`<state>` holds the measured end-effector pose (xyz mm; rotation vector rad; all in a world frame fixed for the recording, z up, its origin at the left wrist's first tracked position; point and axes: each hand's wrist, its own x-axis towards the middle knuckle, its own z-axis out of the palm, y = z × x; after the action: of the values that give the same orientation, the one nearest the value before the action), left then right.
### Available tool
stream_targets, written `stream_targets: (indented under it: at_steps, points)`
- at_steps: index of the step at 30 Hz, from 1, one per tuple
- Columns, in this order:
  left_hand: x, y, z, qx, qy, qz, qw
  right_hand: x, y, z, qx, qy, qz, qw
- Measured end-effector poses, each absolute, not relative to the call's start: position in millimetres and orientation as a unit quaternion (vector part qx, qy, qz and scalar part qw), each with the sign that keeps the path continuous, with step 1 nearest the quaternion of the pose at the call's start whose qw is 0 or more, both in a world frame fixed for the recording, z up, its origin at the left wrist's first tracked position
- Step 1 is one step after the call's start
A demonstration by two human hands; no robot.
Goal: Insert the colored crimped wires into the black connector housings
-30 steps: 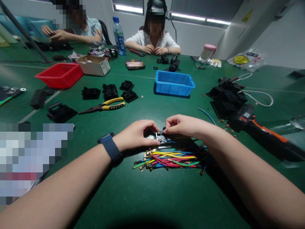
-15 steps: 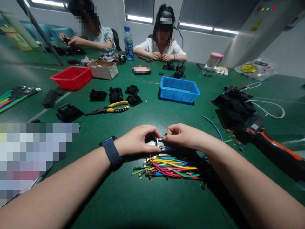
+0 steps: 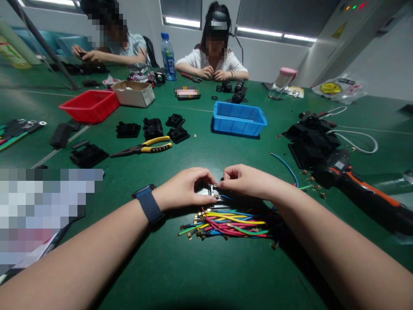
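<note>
My left hand [image 3: 187,187], with a dark blue watch band on its wrist, curls thumb and fingers around the left side of a small grey-and-black part with brass terminals [image 3: 213,190]. Against the upper right of that part, my right hand [image 3: 240,178] has its fingertips pinched together; whatever they grip is too small or hidden to make out. A short blue wire [image 3: 226,197] shows at the part, below the right fingers. Just nearer to me lies a bundle of red, yellow, blue and green wires [image 3: 232,224] with brass ends.
Beyond my hands are yellow-handled pliers [image 3: 156,145], black plastic housings [image 3: 153,128], a blue bin [image 3: 238,125], a red bin [image 3: 90,107] and a white box [image 3: 135,94]. An orange-and-black power tool [image 3: 364,185] lies right. Two people sit across the table.
The whole view has shifted slightly, so the table items sit a little further left. Both hands keep nearly the same pose at the small part.
</note>
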<state>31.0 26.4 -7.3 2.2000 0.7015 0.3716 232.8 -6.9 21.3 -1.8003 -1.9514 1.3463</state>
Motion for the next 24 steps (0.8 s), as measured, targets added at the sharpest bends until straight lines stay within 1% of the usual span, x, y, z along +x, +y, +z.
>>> stream_targets:
  at_steps: [8,16,24]
  points:
    - [31.9,24.6,-5.4,0.874,0.280,0.146,0.369,236.6,-5.6,17.4,-0.592,-0.656,0.460,0.087]
    - [32.3,24.2,-5.4,0.872,0.282,0.148,0.371,236.1,-5.5,19.0,-0.576,-0.665,0.466,0.096]
    - [32.8,24.5,-4.8,0.878,0.276,0.145,0.364,240.3,-4.2,16.8,-0.564,-0.672,0.475,0.074]
